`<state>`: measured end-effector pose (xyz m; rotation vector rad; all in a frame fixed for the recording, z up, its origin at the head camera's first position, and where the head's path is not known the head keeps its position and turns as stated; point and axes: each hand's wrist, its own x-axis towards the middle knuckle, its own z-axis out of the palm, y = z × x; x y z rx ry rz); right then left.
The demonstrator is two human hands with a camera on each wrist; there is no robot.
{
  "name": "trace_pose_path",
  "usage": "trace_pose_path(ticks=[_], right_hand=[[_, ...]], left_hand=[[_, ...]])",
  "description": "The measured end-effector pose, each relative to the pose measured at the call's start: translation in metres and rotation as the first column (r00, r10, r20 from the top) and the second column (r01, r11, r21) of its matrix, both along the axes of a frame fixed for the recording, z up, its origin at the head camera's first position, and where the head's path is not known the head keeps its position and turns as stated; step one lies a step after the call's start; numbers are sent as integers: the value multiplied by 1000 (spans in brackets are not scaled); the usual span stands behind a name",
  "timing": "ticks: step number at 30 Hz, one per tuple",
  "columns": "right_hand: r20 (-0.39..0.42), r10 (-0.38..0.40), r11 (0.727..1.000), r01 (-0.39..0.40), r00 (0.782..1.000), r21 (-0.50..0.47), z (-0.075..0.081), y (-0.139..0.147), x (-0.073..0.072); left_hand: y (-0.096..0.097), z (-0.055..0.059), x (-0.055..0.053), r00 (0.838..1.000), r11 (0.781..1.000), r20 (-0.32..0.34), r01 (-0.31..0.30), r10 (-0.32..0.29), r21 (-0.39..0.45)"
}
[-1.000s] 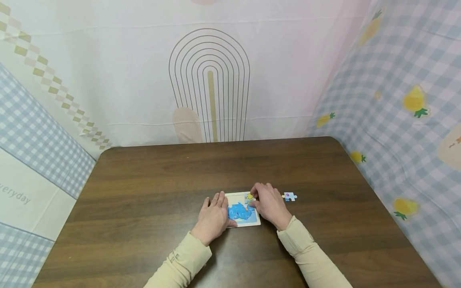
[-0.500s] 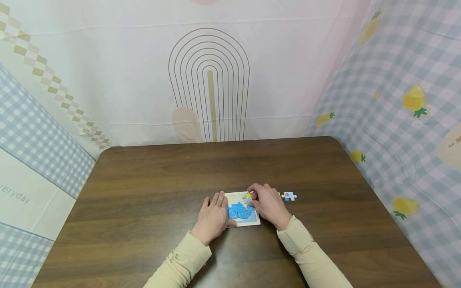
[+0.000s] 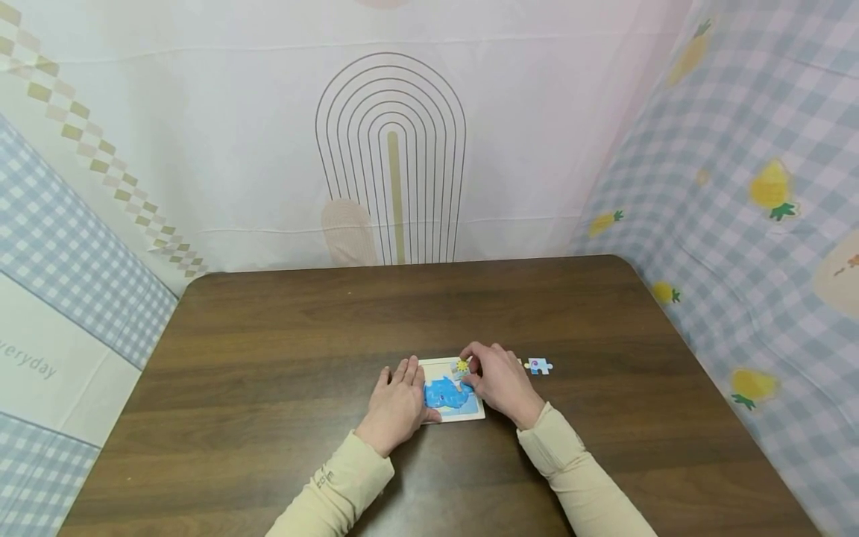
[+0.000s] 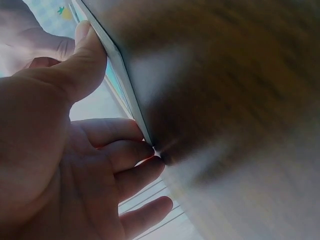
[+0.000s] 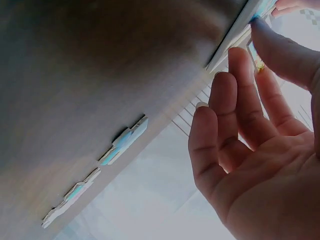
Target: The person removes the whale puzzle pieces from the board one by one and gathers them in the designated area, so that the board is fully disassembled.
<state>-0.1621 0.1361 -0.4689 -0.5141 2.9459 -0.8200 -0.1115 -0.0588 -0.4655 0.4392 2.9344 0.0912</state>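
A shallow puzzle board with a pale rim lies on the table, bearing a blue whale-like picture. My left hand rests along its left side with fingers straight; in the left wrist view its thumb lies at the board's edge. At the upper right corner of the board, my right hand pinches a puzzle piece printed with a yellow sun. That puzzle piece shows edge-on between thumb and finger in the right wrist view, partly hidden by them.
A loose puzzle piece lies right of my right hand. Two loose pieces, a nearer one and a farther one, show in the right wrist view. Brown wood-grain table; patterned cloths hang around it.
The sun piece has shifted slightly left and turned a little, with my right fingertips moving along. My left hand and the board stay nearly in place.
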Motion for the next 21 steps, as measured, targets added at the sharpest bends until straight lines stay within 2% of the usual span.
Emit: trace_pose_path(ticks=[6, 11, 16, 21], right_hand=[[-75, -9, 997, 4, 997, -75, 0, 5, -1], [-49, -83, 984, 74, 995, -163, 4, 14, -3], [7, -183, 952, 179, 983, -247, 5, 43, -5], [-39, -258, 932, 238, 965, -273, 2, 81, -5]], left_hand=[[0, -1, 0, 1000, 1000, 6, -5, 5, 10], [0, -2, 0, 1000, 1000, 12, -8, 7, 13], [0, -2, 1, 1000, 1000, 7, -2, 2, 19], [-1, -1, 1, 1000, 1000, -7, 9, -9, 23]])
